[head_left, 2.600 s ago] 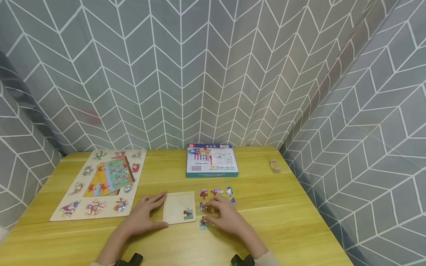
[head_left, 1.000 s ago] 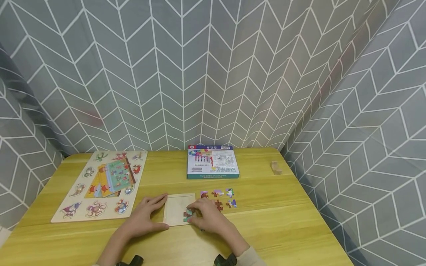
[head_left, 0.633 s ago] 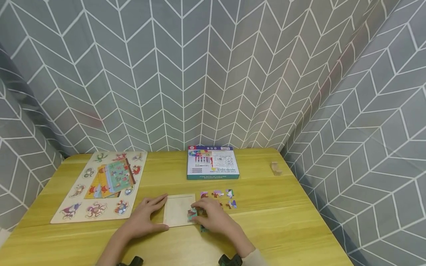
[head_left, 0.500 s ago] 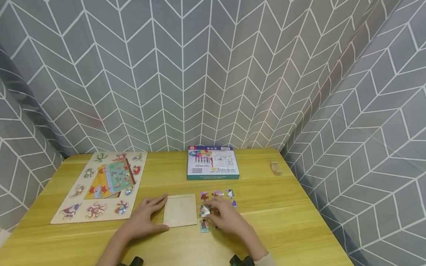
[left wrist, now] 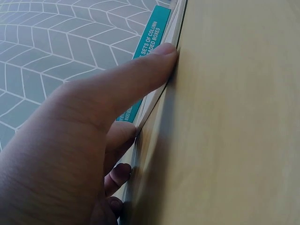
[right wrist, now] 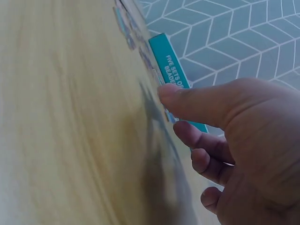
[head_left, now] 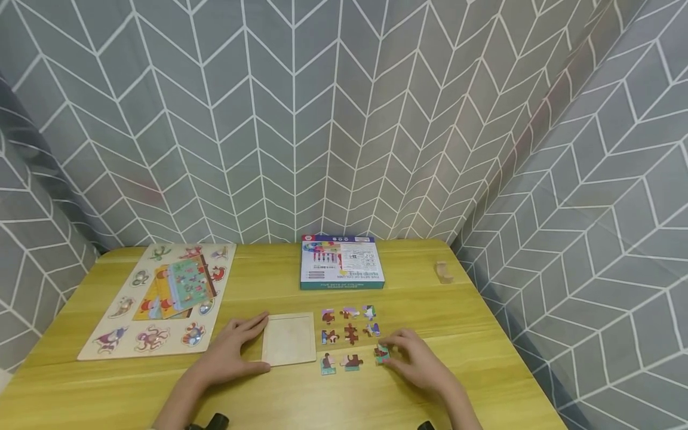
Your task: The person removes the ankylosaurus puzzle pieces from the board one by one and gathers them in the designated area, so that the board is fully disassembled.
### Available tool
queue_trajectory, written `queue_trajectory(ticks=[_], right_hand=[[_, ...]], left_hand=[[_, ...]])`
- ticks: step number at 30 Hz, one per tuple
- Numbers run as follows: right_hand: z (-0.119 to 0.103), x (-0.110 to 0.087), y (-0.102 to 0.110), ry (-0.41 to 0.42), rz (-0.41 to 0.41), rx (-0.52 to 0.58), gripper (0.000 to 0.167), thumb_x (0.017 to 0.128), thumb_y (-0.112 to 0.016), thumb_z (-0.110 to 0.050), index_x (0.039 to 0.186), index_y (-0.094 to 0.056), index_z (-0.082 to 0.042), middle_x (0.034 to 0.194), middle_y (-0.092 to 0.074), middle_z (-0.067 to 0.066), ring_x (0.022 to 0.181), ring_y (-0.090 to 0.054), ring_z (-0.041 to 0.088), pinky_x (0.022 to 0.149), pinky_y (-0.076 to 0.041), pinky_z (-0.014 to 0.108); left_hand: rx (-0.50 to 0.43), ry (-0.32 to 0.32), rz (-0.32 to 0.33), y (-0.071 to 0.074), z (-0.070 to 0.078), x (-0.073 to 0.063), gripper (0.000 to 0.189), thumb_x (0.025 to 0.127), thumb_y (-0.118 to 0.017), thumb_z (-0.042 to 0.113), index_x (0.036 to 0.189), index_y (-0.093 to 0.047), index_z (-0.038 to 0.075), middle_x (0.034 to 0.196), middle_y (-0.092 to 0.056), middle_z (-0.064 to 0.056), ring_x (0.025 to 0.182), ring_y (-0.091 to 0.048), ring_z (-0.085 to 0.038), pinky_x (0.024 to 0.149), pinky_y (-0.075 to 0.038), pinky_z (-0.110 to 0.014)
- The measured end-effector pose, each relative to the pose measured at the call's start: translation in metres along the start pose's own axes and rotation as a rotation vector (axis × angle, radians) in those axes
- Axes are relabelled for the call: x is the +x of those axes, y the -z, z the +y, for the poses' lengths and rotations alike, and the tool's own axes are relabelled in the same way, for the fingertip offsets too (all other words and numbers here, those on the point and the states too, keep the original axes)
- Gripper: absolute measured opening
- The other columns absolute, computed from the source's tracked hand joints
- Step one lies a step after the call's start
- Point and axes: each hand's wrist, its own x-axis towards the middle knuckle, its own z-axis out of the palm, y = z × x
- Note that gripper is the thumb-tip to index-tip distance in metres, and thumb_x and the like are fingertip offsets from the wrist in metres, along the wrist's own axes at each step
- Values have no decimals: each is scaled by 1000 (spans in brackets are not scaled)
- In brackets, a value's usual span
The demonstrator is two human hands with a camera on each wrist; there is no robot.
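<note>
My left hand rests at the left side of a shallow square wooden puzzle tray, its thumb and fingers spread along the edge. In the left wrist view the thumb is extended against the tray's rim. Right of the tray, jigsaw pieces lie in loose rows, among them a brown piece in the middle. At the right end of the nearest row, my right hand pinches a teal and brown jigsaw piece between thumb and fingers, close over the table. The right wrist view shows its other fingers loosely curled.
A flat box lies at the back, before the patterned curtain. On the left is a sea-animal peg board with picture cards on it. A small wooden block sits near the table's right edge.
The right hand has lifted a jigsaw piece out of the tray and carried it right, to the end of the nearest row. The left hand has stayed at the tray.
</note>
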Motion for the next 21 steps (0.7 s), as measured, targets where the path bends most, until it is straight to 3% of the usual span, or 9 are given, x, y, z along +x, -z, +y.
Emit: queue_trajectory(ticks=[13,21], right_hand=[[7,5,-7,10,-3,26,36,104,-69,-36,137,-72,-20,119,-61,-10,113,-55,17,95,-50,35],[7,5,-7,8,-2,17,41,102,-72,-36,140,-69,-20,114,-58,-11,111,-52,14,97,-50,39]], left_hand=[[-1,-4,9,0,2,0,107,77,-85,69,161,-49,14,165,-48,-5,123,-48,-26,97,-47,-54],[5,-13,8,0,2,1,104,77,-85,68,159,-52,12,167,-45,-5,123,-48,-25,98,-47,-54]])
